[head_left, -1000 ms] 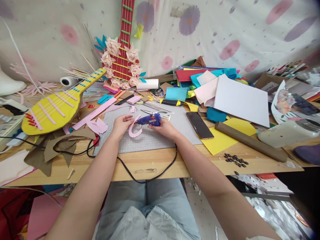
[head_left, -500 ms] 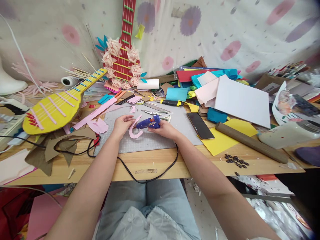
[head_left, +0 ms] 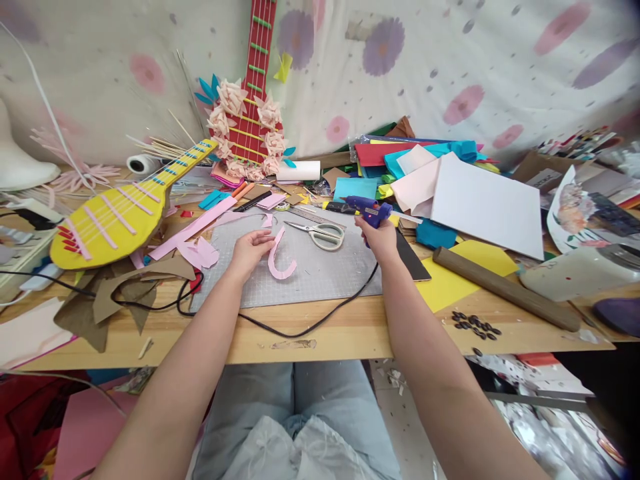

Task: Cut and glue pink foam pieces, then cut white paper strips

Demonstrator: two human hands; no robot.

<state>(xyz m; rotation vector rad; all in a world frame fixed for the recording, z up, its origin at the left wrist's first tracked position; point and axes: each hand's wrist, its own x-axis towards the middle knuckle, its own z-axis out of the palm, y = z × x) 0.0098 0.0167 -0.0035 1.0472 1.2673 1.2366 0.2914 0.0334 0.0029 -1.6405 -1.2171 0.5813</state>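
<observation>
My left hand (head_left: 251, 250) pinches the upper end of a curved pink foam strip (head_left: 280, 260) that lies on the grey cutting mat (head_left: 320, 273). My right hand (head_left: 380, 240) grips a blue hot glue gun (head_left: 369, 209), held up over the mat's right edge, above a black phone (head_left: 413, 257). The gun's black cord (head_left: 300, 323) trails across the mat and the table's front edge. A pair of scissors (head_left: 320, 232) lies on the mat between my hands.
A yellow cardboard guitar (head_left: 115, 217) lies at the left, a red one (head_left: 253, 100) stands at the back. Coloured paper sheets (head_left: 450, 187) pile up at the right, with a brown roll (head_left: 505, 287), a white jar (head_left: 575, 270) and dark seeds (head_left: 473, 322). Brown cardboard scraps (head_left: 120, 293) lie front left.
My right hand has lifted the glue gun away from the pink strip and carried it right, over the phone. The scissors now show. My left hand stays on the strip.
</observation>
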